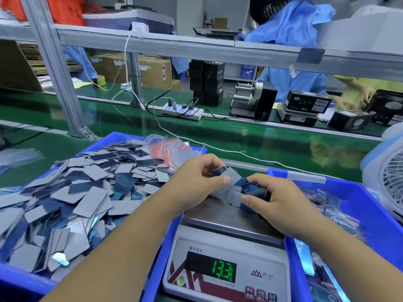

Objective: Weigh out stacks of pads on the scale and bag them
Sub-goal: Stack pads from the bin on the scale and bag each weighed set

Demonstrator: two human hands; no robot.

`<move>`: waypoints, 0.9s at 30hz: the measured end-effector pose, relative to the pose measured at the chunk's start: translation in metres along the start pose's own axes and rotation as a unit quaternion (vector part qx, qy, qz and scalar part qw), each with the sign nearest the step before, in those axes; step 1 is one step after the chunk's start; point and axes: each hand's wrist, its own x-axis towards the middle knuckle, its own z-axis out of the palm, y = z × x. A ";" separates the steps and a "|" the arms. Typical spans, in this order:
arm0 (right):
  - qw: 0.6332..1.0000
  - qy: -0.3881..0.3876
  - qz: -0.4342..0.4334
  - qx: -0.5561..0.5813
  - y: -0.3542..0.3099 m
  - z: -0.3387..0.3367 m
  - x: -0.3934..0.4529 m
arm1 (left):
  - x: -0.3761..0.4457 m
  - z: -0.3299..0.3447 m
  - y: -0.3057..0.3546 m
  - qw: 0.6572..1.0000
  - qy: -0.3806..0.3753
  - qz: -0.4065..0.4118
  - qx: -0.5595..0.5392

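Note:
A digital scale [224, 267] stands in front of me with green digits lit on its display. Over its steel pan [220, 214] both hands work a loose bunch of grey and blue pads [237, 192]. My left hand [196, 182] pinches a few pads, a grey one uppermost under the thumb. My right hand [274, 199] curls its fingers round the right part of the bunch, which rests on the pan's far edge. A blue bin [19, 280] on the left holds a big heap of loose pads [72, 192].
A bundle of small clear bags with red strips [172, 149] lies at the left bin's far corner. Another blue bin [359, 205] on the right holds filled bags. A white fan [388, 179] stands far right. Beyond lie a green conveyor [239, 136], cables and other workers.

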 end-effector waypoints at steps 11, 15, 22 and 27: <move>0.999 0.000 0.041 0.012 0.005 -0.010 0.000 | 0.005 -0.017 0.008 0.960 0.140 -0.030 -0.241; 0.998 0.038 0.030 0.027 0.004 -0.008 0.002 | 0.002 -0.011 0.006 0.977 0.093 -0.018 -0.189; 0.997 0.059 0.044 0.011 0.005 -0.002 0.003 | -0.003 0.003 0.003 0.999 0.008 0.038 -0.034; 0.997 0.076 0.028 0.008 0.002 -0.002 0.003 | -0.002 0.003 0.001 0.999 0.002 0.030 -0.010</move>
